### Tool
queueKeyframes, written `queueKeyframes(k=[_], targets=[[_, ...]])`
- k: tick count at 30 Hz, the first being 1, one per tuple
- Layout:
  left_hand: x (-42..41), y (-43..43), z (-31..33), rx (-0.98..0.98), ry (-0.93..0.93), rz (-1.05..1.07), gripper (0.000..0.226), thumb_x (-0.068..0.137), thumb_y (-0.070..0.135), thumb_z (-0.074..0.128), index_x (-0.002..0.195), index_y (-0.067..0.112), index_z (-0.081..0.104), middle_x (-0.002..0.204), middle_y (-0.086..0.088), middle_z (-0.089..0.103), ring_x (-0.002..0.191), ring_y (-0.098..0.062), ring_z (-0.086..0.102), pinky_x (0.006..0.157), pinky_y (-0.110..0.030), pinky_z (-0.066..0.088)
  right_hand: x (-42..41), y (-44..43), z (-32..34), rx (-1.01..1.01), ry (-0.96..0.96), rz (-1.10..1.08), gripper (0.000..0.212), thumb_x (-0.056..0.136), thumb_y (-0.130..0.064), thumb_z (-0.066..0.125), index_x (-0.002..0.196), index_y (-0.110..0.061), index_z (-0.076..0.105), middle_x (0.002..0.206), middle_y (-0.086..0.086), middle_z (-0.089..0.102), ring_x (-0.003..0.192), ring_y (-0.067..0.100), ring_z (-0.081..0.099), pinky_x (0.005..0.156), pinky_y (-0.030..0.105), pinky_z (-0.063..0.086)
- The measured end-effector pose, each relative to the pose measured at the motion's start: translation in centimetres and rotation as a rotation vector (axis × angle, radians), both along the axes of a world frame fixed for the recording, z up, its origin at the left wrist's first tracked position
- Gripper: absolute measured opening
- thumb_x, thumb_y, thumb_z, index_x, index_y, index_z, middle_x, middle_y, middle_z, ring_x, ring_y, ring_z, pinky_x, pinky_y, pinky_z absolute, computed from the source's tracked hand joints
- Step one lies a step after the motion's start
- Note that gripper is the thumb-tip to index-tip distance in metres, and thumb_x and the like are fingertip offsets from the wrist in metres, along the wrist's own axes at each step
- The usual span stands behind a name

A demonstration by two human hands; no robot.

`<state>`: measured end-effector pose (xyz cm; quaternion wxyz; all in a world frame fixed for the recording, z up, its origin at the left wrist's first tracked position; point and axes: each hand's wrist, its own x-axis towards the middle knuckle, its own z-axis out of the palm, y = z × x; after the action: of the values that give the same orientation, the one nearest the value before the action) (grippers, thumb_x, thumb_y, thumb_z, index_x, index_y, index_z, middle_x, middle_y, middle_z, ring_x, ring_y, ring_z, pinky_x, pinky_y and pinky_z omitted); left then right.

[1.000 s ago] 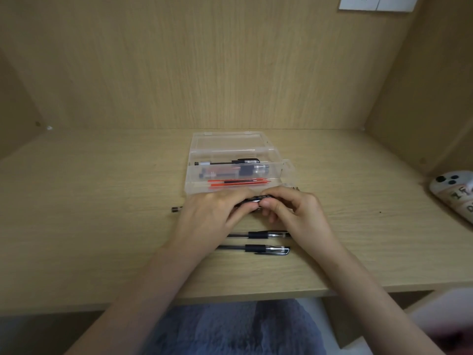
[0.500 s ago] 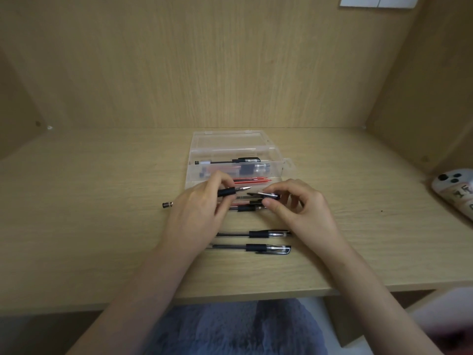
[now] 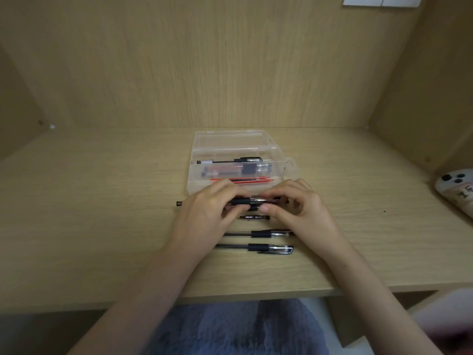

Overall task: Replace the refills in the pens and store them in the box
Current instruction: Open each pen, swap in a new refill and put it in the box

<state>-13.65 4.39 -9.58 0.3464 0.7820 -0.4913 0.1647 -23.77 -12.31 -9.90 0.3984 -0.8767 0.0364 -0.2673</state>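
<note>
Left hand (image 3: 204,213) gripped black gel pen (image 3: 244,201) by rubber grip, just in front of clear box (image 3: 194,187). Right hand (image 3: 299,211) pinched pen's tip end. Fingers hid part of box front. Red refills (image 3: 243,180) lay inside box. 2 capped pens (image 3: 256,233) and short black printed part (image 3: 254,217) lay on desk (image 3: 102,226). Phone (image 3: 458,190) lay far right. Versus 0.5 s earlier: hands had closed together and pen sat slightly further right.

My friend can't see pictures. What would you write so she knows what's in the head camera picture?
A left hand and right hand hold a black pen between them just in front of an open clear box with pens and red refills inside. More pens lie nearer on the wooden desk.
</note>
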Motion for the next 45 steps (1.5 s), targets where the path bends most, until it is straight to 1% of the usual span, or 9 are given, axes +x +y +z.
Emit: queueKeyframes(k=[7,15,19,22,24,30,36,41,45], targets=[[-0.3,-0.2,0.0,0.014,-0.051,-0.049,0.018,0.082,0.033,0.066,0.097,0.024,0.069,0.092,0.014,0.064,0.082,-0.005,0.060,0.068,-0.027,0.050,0.0,0.0,-0.2,-0.015,-0.020,0.050,0.006,0.080,-0.025,0.070,0.084,-0.021,0.074,0.080,-0.013,0.066,0.091,0.009,0.053,0.080,0.016,0.036],[-0.2,-0.2,-0.1,0.008,0.007,-0.069,0.029,0.084,0.045,0.052,0.098,0.027,0.069,0.092,0.016,0.067,0.083,0.000,0.059,0.068,-0.019,0.047,0.0,0.1,0.0,-0.038,-0.064,0.041,0.005,0.079,-0.018,0.072,0.083,-0.020,0.073,0.078,-0.015,0.064,0.086,0.003,0.051,0.077,0.011,0.035],[-0.4,-0.1,0.0,0.024,0.013,-0.050,0.033,0.087,0.048,0.044,0.094,0.029,0.071,0.080,0.016,0.068,0.076,-0.001,0.059,0.064,-0.021,0.043,0.0,0.0,-0.1,0.020,-0.083,0.032,0.012,0.075,-0.014,0.075,0.084,-0.021,0.072,0.080,-0.002,0.063,0.080,0.006,0.051,0.076,0.013,0.038],[-0.5,0.1,0.2,0.021,0.012,-0.031,0.030,0.083,0.049,0.055,0.106,0.034,0.066,0.093,0.018,0.068,0.079,0.000,0.061,0.066,-0.015,0.045,0.0,0.0,-0.1,0.019,-0.094,0.027,0.015,0.074,-0.013,0.075,0.083,-0.023,0.071,0.079,-0.003,0.062,0.079,0.003,0.050,0.075,0.011,0.037],[-0.6,0.1,0.3,0.034,0.048,-0.015,0.037,0.078,0.048,0.064,0.112,0.037,0.058,0.094,0.021,0.064,0.068,0.000,0.060,0.063,-0.010,0.042,-0.1,0.0,0.0,-0.001,-0.110,0.019,0.015,0.074,-0.011,0.075,0.084,-0.021,0.070,0.078,-0.009,0.060,0.080,0.001,0.048,0.074,0.010,0.036],[-0.4,0.2,0.1,-0.004,0.020,0.026,0.017,0.079,0.033,0.068,0.090,0.030,0.055,0.089,0.022,0.054,0.074,-0.002,0.053,0.061,-0.015,0.040,-0.1,0.0,0.1,-0.009,-0.129,-0.006,0.017,0.075,-0.009,0.075,0.086,-0.019,0.069,0.077,-0.018,0.056,0.078,-0.001,0.048,0.070,0.009,0.035],[-0.3,0.3,0.3,-0.075,0.041,0.066,0.016,0.081,0.035,0.064,0.093,0.027,0.059,0.085,0.022,0.053,0.071,-0.002,0.054,0.059,-0.010,0.042,-0.2,-0.2,0.1,0.045,-0.103,-0.069,0.009,0.079,-0.018,0.073,0.086,-0.023,0.069,0.077,-0.016,0.059,0.079,0.005,0.050,0.072,0.013,0.035],[-0.4,0.4,0.3,-0.083,0.049,0.077,0.017,0.080,0.035,0.064,0.093,0.027,0.058,0.085,0.022,0.052,0.068,0.003,0.051,0.060,-0.007,0.039,0.2,-0.4,-0.7,-0.124,0.043,-0.028,0.009,0.079,-0.033,0.071,0.086,-0.028,0.071,0.085,-0.016,0.061,0.095,0.009,0.048,0.086,0.029,0.040],[-0.3,0.2,0.2,-0.059,0.040,0.055,0.015,0.081,0.032,0.067,0.092,0.028,0.057,0.086,0.022,0.054,0.069,0.009,0.049,0.061,-0.005,0.038,0.2,-0.4,-0.6,-0.100,0.043,-0.039,0.021,0.074,-0.041,0.071,0.089,-0.027,0.073,0.086,-0.015,0.063,0.098,0.012,0.046,0.087,0.023,0.038]])
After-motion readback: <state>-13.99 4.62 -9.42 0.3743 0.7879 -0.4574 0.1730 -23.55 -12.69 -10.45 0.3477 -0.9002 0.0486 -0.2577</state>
